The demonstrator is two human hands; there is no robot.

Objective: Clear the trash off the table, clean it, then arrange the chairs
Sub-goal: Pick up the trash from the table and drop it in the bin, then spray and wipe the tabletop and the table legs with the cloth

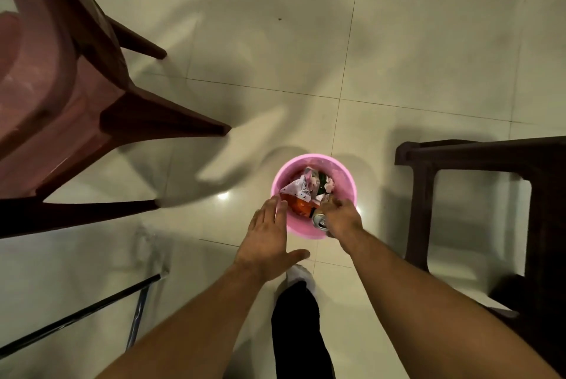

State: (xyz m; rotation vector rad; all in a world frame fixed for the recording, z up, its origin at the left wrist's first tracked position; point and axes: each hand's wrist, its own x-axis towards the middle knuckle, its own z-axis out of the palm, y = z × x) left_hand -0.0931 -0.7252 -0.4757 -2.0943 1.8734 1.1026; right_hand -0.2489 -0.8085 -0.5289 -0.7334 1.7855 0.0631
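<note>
The pale tiled floor (398,41) fills your view. On your left stands a red plastic chair (46,87), its legs splayed toward the middle of the floor. On your right is a dark brown chair (490,152), of which you see only a frame and a leg. A black pole (76,317) lies slanted across the lower left corner. Your leg (300,332), in dark trousers with a white sock (301,276), is planted just behind the bin.

The pink bin (346,176) stands upright on the floor between the two chairs, nearer the dark one, with its round mouth pointing straight up at you. Trash lies inside: a crumpled white wrapper (298,187), an orange packet (298,207) and something dark green (322,182) near the far wall.

Your left hand (266,234) is flat, fingers straight and close together, thumb spread wide. Its fingertips reach the bin's near left rim; whether they touch it cannot be told.

Your right hand (344,218) hangs over the near side of the bin's mouth, fingers curled round a drinks can (320,220). The can is tilted, not upright: its silver end faces up and toward your left hand, and its long axis runs from there back under your palm, which hides the body.
</note>
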